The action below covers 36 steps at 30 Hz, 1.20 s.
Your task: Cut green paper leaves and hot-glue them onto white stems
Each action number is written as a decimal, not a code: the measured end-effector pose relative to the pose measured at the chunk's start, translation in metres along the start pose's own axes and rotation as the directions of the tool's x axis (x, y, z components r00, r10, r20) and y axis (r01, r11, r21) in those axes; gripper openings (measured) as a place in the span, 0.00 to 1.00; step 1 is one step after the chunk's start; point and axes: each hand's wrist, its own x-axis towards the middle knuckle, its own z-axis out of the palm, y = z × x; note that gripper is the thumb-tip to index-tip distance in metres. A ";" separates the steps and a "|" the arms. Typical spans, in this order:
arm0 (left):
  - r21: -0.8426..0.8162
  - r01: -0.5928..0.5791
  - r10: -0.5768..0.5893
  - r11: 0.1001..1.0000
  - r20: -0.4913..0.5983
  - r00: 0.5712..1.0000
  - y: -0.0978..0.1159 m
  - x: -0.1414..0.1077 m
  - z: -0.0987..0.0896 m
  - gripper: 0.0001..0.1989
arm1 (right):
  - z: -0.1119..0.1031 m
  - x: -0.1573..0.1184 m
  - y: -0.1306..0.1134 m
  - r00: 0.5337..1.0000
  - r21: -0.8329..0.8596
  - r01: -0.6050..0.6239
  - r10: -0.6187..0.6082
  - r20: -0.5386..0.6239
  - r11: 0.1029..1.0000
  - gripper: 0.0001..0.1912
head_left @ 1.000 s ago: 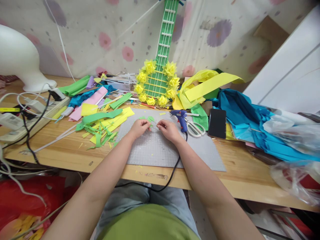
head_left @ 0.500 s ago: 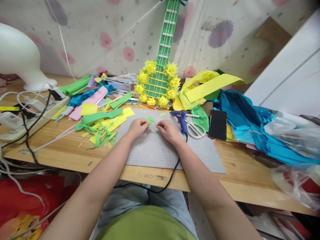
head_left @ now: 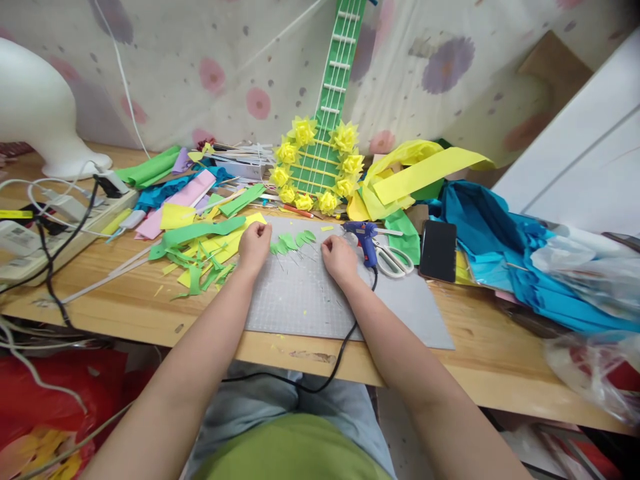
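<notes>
Several green paper leaves [head_left: 286,243] on thin wire stems lie in a row on the grey cutting mat [head_left: 295,307]. At the left end of that row is my left hand [head_left: 254,248], fingers curled together; whatever it may hold is too small to see. My right hand [head_left: 340,259] is closed in a pinch at the row's right end, its contents also hidden. Just right of it lies a blue glue gun [head_left: 366,241], its black cord running beside my right forearm. White-handled scissors [head_left: 394,259] rest next to the glue gun.
Green and yellow paper scraps [head_left: 200,253] cover the table to the left. A green paper guitar with yellow flowers [head_left: 317,163] stands behind the mat. To the right are a phone [head_left: 438,251] and blue paper [head_left: 480,227]. A power strip [head_left: 100,223] sits far left.
My hands have moved apart, the left one outward to the left and the right one slightly right. The row of green leaves between them now shows.
</notes>
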 end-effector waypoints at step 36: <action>0.221 -0.285 0.195 0.933 0.355 0.914 0.002 0.002 -0.007 0.10 | -0.001 -0.007 -0.003 0.994 -0.274 0.077 -0.051 0.101 0.959 0.09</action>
